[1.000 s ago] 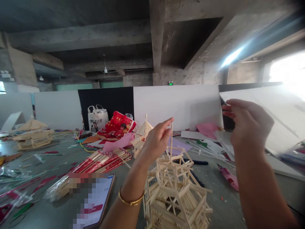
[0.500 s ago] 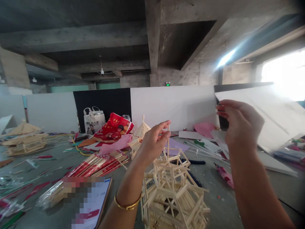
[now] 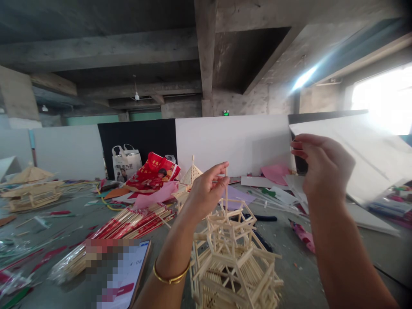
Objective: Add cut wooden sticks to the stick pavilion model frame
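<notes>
A tower model built of thin wooden sticks [image 3: 233, 257] stands in front of me on the grey table [image 3: 289, 274]. An upright stick [image 3: 226, 189] rises from its top. My left hand [image 3: 206, 191], with a gold bangle on the wrist, pinches this stick near its upper end. My right hand [image 3: 323, 165] is raised at the right and grips the corner of a large white sheet [image 3: 360, 150], which it holds up in the air.
A phone [image 3: 124, 274] lies at the lower left beside bundles of chopsticks in red wrappers [image 3: 131, 221]. Other stick models stand at the far left [image 3: 30, 189] and centre back [image 3: 189, 180]. Bags [image 3: 127, 161], pink paper and white sheets litter the back; white partition boards [image 3: 231, 141] close it off.
The view shifted slightly left and down. My left hand closed a little more on the upright stick; my right hand keeps the white sheet raised.
</notes>
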Motion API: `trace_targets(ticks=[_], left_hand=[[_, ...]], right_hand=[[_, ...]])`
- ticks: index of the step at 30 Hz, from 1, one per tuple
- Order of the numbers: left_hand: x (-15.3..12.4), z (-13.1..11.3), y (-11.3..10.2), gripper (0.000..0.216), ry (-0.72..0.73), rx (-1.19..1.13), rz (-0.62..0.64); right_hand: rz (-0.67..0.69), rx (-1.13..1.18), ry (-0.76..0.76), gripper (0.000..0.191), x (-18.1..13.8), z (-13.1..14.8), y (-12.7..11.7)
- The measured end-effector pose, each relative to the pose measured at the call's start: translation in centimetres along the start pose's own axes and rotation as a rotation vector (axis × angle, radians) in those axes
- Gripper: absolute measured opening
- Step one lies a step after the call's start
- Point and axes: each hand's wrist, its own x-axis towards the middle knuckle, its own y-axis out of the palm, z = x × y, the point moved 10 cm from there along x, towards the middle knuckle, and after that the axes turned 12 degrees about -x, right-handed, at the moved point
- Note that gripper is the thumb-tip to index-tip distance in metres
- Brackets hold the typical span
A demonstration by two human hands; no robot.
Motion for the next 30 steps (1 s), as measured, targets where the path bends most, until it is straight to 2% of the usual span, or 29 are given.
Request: trace_targets(ticks=[24, 26, 30], left_hand=[[0.1, 0.7, 0.4, 0.042, 0.027, 0.008, 0.03], [0.2, 0.6, 0.4, 0.042, 0.034, 0.009, 0.037], [0.2, 0.6, 0.4, 0.04, 0.035, -0.023, 0.042]], right_hand=[[0.024, -0.041, 0.033, 0.018, -0.3, -0.1, 0.5], [0.134, -0.079, 0.044, 0.017, -0.7, -0.1, 1.9], [0.508, -0.129, 0.051, 0.022, -3.2, -0.6, 6.5]])
